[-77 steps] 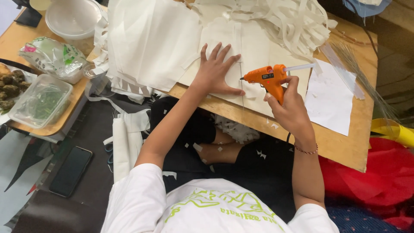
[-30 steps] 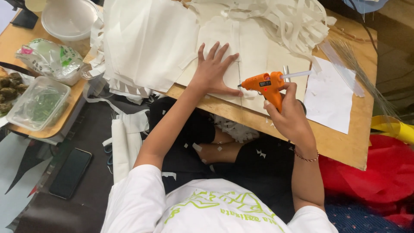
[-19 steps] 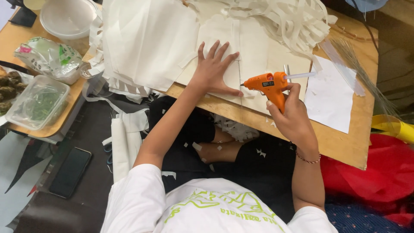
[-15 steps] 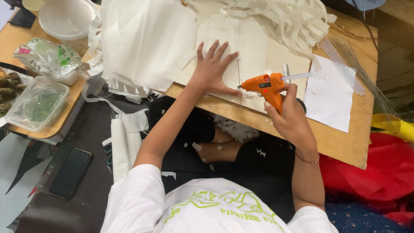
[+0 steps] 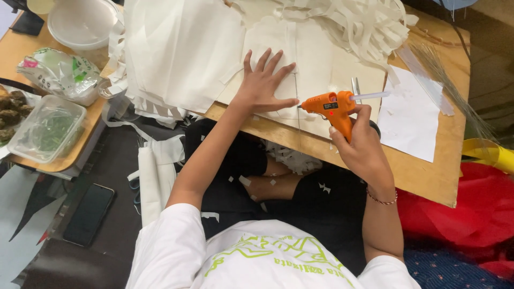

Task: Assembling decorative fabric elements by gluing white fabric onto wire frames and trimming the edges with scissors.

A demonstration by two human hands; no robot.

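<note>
The right hand [image 5: 360,144] is closing its grip around the handle of an orange glue gun [image 5: 331,108], fingers wrapped tight and the forefinger lying along the front of the handle. The gun is pointing its nozzle toward the left hand, with a pale glue stick [image 5: 369,96] sticking out of its back end, away from the nozzle. The left hand [image 5: 263,83] is lying flat with its fingers spread wide, pressing down on a cream paper sheet [image 5: 313,64] and holding nothing; its thumb is reaching toward the nozzle, tip just beside it.

Both hands are working over a wooden board [image 5: 423,174] that is serving as the counter across the person's lap. Beyond the left hand's fingertips, a stack of cream sheets [image 5: 179,51] is lying, its near edge cut into fringes. Beyond the gun, a heap of cut paper strips [image 5: 353,24] is piling up. To the outer side of the right hand, a white paper sheet [image 5: 412,115] is lying flat on the board, with thin sticks [image 5: 455,80] past it.

Well away on the left hand's outer side, a clear plastic container [image 5: 43,134] and a white bowl [image 5: 80,24] are sitting on another wooden surface, and a dark phone [image 5: 88,214] is lying on the floor.
</note>
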